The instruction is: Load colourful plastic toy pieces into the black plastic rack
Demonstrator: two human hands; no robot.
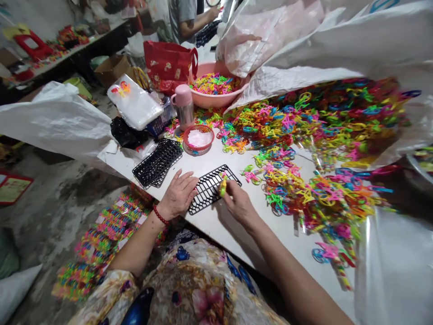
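A black plastic grid tray (209, 192) lies on the white table (216, 225) in front of me. My left hand (177, 194) rests flat on the tray's left end, fingers stretched out, a red bead bracelet at the wrist. My right hand (237, 201) is pinched on a small yellow-green plastic toy piece (223, 185) held over the tray's right part. A big heap of bright plastic toy pieces (304, 149) spreads over the table to the right.
A stack of more black grid trays (157, 162) lies to the left. Behind are a small red basket (198, 139), a pink flask (184, 106), a pink basin of pieces (216, 88), a red bag (169, 63). White sacks (338, 40) surround. Filled trays (101, 243) lie on the floor. Another person (189, 18) stands far back.
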